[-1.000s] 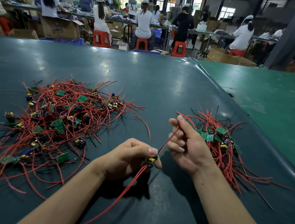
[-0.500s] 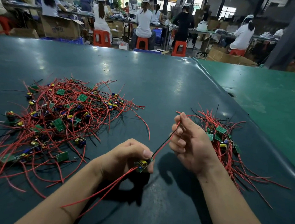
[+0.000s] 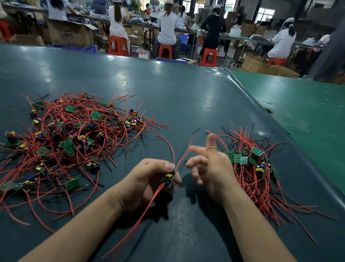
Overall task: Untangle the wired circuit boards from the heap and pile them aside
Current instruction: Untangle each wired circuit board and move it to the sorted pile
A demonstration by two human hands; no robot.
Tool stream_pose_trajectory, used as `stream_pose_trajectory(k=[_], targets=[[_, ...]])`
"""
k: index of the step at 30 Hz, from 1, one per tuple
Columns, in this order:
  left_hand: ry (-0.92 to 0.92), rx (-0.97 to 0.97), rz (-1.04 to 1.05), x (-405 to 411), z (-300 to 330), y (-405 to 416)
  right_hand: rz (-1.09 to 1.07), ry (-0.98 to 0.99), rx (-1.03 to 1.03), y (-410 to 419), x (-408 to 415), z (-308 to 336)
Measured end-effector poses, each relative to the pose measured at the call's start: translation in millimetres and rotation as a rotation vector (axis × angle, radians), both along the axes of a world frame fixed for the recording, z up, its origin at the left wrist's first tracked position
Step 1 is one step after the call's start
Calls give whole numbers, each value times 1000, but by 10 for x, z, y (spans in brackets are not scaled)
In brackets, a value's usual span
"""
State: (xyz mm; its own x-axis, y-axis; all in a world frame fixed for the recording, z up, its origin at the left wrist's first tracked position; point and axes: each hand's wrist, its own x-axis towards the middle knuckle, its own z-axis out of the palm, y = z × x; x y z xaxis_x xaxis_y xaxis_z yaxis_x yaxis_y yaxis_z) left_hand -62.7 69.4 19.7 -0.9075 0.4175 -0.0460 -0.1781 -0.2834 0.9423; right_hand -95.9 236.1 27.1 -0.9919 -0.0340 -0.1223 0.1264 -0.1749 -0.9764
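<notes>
The circuit board (image 3: 169, 179) sits at lower centre of the frame, pinched in the left hand (image 3: 150, 179) betw. thumb and curled fingers. Its red wires (image 3: 140, 217) run both ways: one bundle trails toward the bottom of the frame along the left forearm, the other rises up and slightly right past the thumb tip. So the long axis runs approx. bottom-left to top-centre.

The sorted pile (image 3: 253, 168) lies to the right of both hands, centre-right of frame, just beyond the right hand (image 3: 212, 165). The heap (image 3: 67, 139) spreads over the left half of the desk (image 3: 191, 95), well apart from the held board.

The right hand is nearer the pile, but it holds nothing: fingers spread and mostly straight, one pointing up, palm turned toward the left hand. Its fingertips sit just beside the upper wires; contact can't be told, as there's blur.

Judgement: the board looks free of the heap, so the next move prob. carries it rightward across the right hand's space to the pile, either by handover or the left hand reaching over. The trailing lower wires could drag.
</notes>
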Motion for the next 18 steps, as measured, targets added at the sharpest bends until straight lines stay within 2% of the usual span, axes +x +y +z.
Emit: stream_pose_trajectory(k=[2, 5, 10, 18], targets=[[-13, 35, 1, -5, -5, 22, 230, -52, -3, -19, 47, -14], [38, 81, -36, -5, 9, 47, 425, 60, -3, -48, 120, -62], [27, -34, -1, 1, 22, 32, 199, 119, -52, -5, 43, -23], [196, -209, -244, 91, 39, -47, -256, 125, -321, 206, -105, 31]])
